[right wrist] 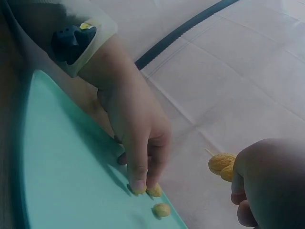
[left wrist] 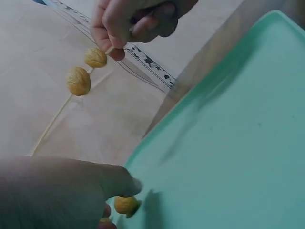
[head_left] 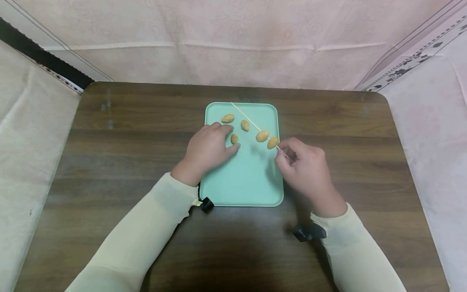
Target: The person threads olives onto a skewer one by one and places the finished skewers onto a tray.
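Note:
My right hand (head_left: 304, 168) pinches a thin wooden skewer (head_left: 242, 112) near one end, above the tray's right edge. Two wrinkled golden-brown balls (head_left: 262, 136) are threaded on it, close to my fingers; the rest of the stick is bare and slants up to the far left. My left hand (head_left: 209, 148) is over the left side of the mint-green tray (head_left: 240, 188). Its thumb and forefinger are spread around a loose ball (head_left: 234, 138); in the right wrist view the thumb appears to touch a ball (right wrist: 138, 189). A firm grip is not visible.
Two more loose balls, an oval one (head_left: 228, 118) and a smaller one (head_left: 245, 125), lie in the far part of the tray. Under the tray is a dark wooden table (head_left: 127, 170). Pale cloth (head_left: 219, 61) hangs behind the table and at both sides.

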A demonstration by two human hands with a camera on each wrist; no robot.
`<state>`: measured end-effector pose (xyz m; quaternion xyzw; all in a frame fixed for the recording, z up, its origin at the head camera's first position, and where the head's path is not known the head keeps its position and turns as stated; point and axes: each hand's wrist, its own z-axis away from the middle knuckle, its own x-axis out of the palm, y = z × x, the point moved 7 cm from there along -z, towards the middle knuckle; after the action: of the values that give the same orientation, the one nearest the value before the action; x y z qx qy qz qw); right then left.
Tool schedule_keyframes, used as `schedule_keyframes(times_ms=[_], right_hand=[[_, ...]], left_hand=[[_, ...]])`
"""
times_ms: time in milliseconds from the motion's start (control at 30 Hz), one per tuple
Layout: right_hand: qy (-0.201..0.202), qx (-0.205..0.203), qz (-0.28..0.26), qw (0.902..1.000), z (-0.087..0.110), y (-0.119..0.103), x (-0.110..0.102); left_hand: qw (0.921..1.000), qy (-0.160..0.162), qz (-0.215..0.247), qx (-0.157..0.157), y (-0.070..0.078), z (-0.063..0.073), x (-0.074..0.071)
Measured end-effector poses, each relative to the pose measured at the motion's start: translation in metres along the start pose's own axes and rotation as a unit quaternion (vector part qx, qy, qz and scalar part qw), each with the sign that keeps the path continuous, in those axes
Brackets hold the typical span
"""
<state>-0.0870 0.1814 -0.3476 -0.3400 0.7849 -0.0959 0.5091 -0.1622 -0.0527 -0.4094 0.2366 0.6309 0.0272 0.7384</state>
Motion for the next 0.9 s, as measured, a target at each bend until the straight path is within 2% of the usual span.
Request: schedule_keyframes(times_ms=[133,233,333,400,467,533,633,767,833,900], right_hand=[[-0.002,0.007,-0.001,1.0,0.001,0.002,0.001],[-0.004,0.019,-0.004,0.9998,0.002,0.004,0.002],[-0.011,0.029,-0.008,0.9995,0.004,0.006,0.003],[-0.014,0.034,-0.01,0.9993,0.004,0.007,0.002],[-0.011,0.038,-0.012,0.9991,0.005,0.007,0.0],[-0.008,0.041,-0.013,0.9991,0.007,0.008,-0.002],[-0.006,0.047,-0.017,0.9987,0.009,0.008,-0.005],[-0.012,0.052,-0.03,0.9981,0.01,0.006,-0.007],[-0.012,0.05,-0.035,0.9981,0.011,0.005,-0.008],[-0.009,0.046,-0.038,0.9982,0.012,0.004,-0.009]], left_hand=[[0.9997,0.019,0.003,0.011,0.001,-0.002,0.003],[0.999,0.029,0.025,0.024,0.003,-0.003,0.003],[0.9954,0.043,0.083,0.024,0.001,-0.002,0.001],[0.9878,0.061,0.141,0.023,0.0,0.0,-0.003],[0.9748,0.08,0.207,0.022,-0.002,0.002,-0.009],[0.9578,0.095,0.271,0.019,-0.003,0.004,-0.015],[0.9241,0.102,0.368,0.003,-0.006,0.006,-0.022],[0.8756,0.11,0.47,-0.021,-0.012,0.007,-0.027],[0.8598,0.123,0.495,-0.023,-0.015,0.008,-0.03],[0.8493,0.14,0.509,-0.018,-0.017,0.008,-0.034]])
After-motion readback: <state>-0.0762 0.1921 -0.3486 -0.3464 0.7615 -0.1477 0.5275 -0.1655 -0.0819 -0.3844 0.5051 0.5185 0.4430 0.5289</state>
